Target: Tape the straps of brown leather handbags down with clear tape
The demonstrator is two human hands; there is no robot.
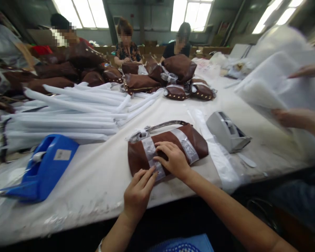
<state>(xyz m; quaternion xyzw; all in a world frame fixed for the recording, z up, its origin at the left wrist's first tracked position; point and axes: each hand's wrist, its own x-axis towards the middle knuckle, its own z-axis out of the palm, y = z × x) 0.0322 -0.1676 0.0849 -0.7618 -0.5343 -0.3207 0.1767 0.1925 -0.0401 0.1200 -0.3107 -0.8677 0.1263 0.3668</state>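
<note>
A brown handbag (170, 142) lies on its side in front of me, its strap along the far edge. Two clear wrapping strips cross it: a left strip (148, 147) and a right strip (185, 144). My left hand (139, 190) is at the near edge of the bag, its stretched fingers touching the low end of the left strip; its thumb is mostly hidden. Resting on the bag is my right hand (174, 161), fingers apart and slightly bent, tips on the left strip just above the left hand's fingertips.
A blue tape dispenser (55, 164) stands left, a grey tape dispenser (225, 131) right. White padded rolls (68, 119) are stacked behind the blue one. More brown bags (141, 82) lie farther back. At right, another person's hands (294, 117) hold white sheets (273, 80). Several people sit opposite.
</note>
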